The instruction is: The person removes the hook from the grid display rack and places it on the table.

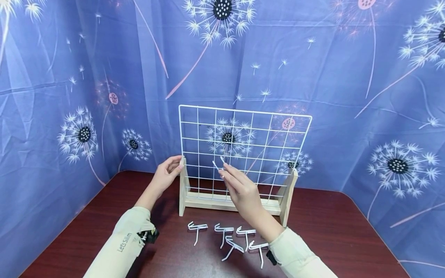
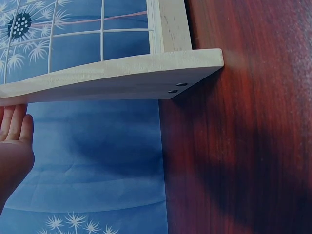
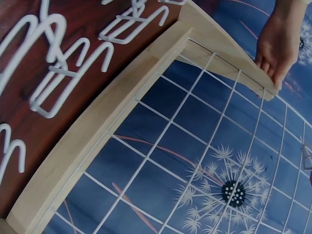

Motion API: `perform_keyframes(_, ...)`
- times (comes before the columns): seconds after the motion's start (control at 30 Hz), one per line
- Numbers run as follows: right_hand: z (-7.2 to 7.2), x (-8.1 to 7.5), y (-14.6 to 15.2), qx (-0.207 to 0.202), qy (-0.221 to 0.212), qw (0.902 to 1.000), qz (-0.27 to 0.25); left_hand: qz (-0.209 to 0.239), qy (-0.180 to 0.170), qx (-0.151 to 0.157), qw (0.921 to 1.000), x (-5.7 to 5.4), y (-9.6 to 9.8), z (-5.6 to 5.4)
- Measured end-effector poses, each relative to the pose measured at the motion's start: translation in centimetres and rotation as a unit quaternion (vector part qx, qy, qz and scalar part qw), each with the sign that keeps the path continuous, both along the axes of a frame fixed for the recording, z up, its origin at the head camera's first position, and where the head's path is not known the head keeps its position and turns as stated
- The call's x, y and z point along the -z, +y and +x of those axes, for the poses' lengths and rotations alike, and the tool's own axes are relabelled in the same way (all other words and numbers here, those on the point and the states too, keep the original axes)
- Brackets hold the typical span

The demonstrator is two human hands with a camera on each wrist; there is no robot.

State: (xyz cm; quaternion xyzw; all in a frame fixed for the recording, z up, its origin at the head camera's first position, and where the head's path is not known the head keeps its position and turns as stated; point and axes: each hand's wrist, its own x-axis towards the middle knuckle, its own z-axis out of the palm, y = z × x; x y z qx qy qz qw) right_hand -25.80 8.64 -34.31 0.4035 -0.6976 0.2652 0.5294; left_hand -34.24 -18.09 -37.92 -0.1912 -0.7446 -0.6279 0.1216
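A white wire grid panel [image 1: 245, 111] stands upright in a wooden stand [image 1: 208, 202] on the table. At the top of the stand's left upright, my left hand [image 1: 166, 175] grips the wood with fingers and thumb; the left wrist view shows the fingers [image 2: 17, 124] against that upright's outer side. My right hand [image 1: 244, 193] pinches a white wire hook [image 1: 216, 165] in front of the panel's middle, its two prong ends pointing up. The fingers cover the rest of this hook. Only a sliver of the held hook [image 3: 307, 157] shows in the right wrist view.
Several more white wire hooks lie on the dark red table [image 1: 323, 231] in front of the stand, among them a leftmost hook [image 1: 197, 227] and a nearest hook [image 1: 259, 247]. Blue dandelion-print cloth [image 1: 333, 77] hangs behind and at both sides.
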Motion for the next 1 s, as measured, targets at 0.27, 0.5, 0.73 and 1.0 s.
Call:
perform_keyframes(0.27, 0.7, 1.1, 0.2, -0.007, -0.002, 0.9994, 0.033, -0.008, -0.003, -0.007, 0.9999, 0.0, 0.0, 0.0)
perform_keyframes(0.5, 1.3, 1.8, 0.1, -0.005, 0.025, 0.998, 0.058, -0.01, 0.002, -0.005, 0.9999, -0.1, 0.0, 0.0)
perform_keyframes(0.73, 1.8, 2.5, 0.2, -0.007, 0.037, 0.996, 0.081, -0.013, 0.004, -0.005, 0.9999, -0.2, -0.1, 0.0)
perform_keyframes(1.0, 2.4, 3.4, 0.7, -0.015, 0.036, 0.9937, 0.105, -0.009, -0.011, 0.0, 0.9999, -1.0, 0.1, 0.8)
